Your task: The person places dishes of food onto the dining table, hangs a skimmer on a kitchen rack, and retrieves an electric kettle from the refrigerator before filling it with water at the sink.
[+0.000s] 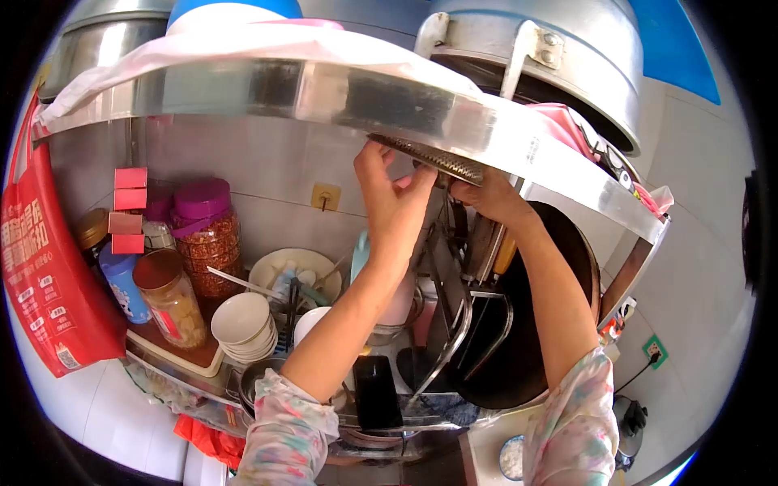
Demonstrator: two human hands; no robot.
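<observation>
A metal grater (433, 155) with a rough, perforated face is tilted just under the front edge of the upper steel shelf (324, 93). My left hand (393, 198) holds it from below near its left and middle part, thumb and fingers bent around its edge. My right hand (496, 200) grips its right end, with some fingertips hidden behind it. Right below the hands hang several utensils, one with a yellow-brown wooden handle (504, 255), beside a metal rack (450, 348). A large dark wok (559, 283) stands on edge behind my right forearm.
The lower shelf bears stacked white bowls (243, 324), a purple-lidded jar (207, 235), a brown-lidded jar (168, 296) and a black phone (377, 393). A red bag (53, 251) hangs at left. A large aluminium pot (539, 57) sits on the upper shelf.
</observation>
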